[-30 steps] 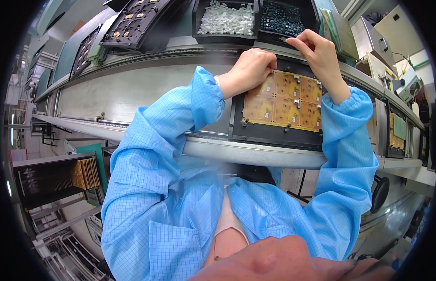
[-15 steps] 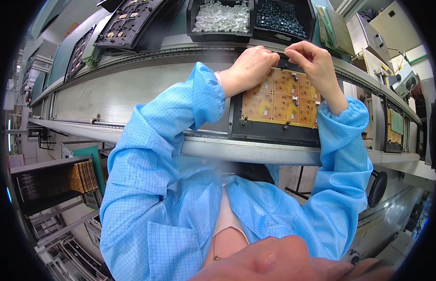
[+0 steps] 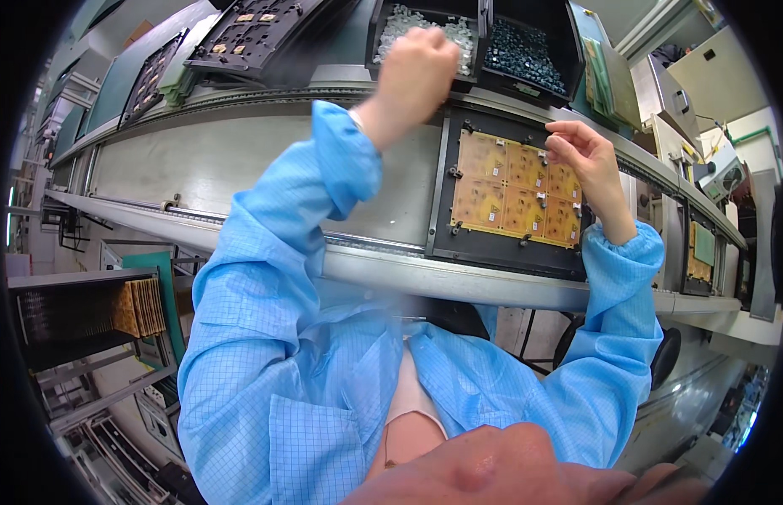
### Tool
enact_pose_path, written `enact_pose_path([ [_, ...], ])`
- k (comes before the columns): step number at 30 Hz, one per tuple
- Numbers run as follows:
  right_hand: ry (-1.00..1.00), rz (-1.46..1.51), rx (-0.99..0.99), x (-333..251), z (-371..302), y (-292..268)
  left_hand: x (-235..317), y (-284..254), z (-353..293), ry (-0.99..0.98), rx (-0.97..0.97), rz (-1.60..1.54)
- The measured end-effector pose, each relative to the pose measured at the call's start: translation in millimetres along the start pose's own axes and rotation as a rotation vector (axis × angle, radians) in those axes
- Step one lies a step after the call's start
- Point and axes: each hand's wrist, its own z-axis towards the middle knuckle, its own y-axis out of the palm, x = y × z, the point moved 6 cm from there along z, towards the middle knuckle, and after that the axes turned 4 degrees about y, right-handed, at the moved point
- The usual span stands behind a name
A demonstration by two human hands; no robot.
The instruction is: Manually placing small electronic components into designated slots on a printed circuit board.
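Note:
My left hand (image 3: 421, 71) is over a black bin of small white plastic parts (image 3: 400, 25). It is blurred, its fingers curl downward, and their tips are hidden. My right hand (image 3: 586, 158) hovers at the upper right of a yellow-brown circuit board panel (image 3: 490, 194), with thumb and fingers drawn together. What they pinch, if anything, is too small to make out. The panel lies in a black carrier frame (image 3: 513, 250) with clips around its edge. Several small white and dark parts stand on the panel.
A second black bin with small dark blue parts (image 3: 526, 55) adjoins the first. Black fixtures (image 3: 252, 38) lean at the far left, green sheets (image 3: 597, 80) at the far right. The carrier sits on a metal conveyor (image 3: 265, 164) with a front rail (image 3: 391, 278).
My left hand has moved away from the panel, up and to the left, to the bin of white parts. The right hand stays near the panel's upper right, slightly lower in the view.

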Motion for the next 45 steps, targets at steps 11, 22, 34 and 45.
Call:
enact_pose_path([
  [11, 0.321, 0.436, -0.161, 29, -9, 23, -37, 11, 0, -0.127, -0.133, -0.117],
  [22, 0.100, -0.312, 0.046, 21, 6, 31, -33, -26, -12, -0.321, -0.010, -0.736],
  [34, -0.197, -0.608, 0.134, -9, 4, 44, -18, -16, -32, -0.362, -0.186, -0.894],
  [45, -0.220, -0.731, 0.102, -10, 8, 43, -9, -12, -36, -0.340, -0.225, -0.900],
])
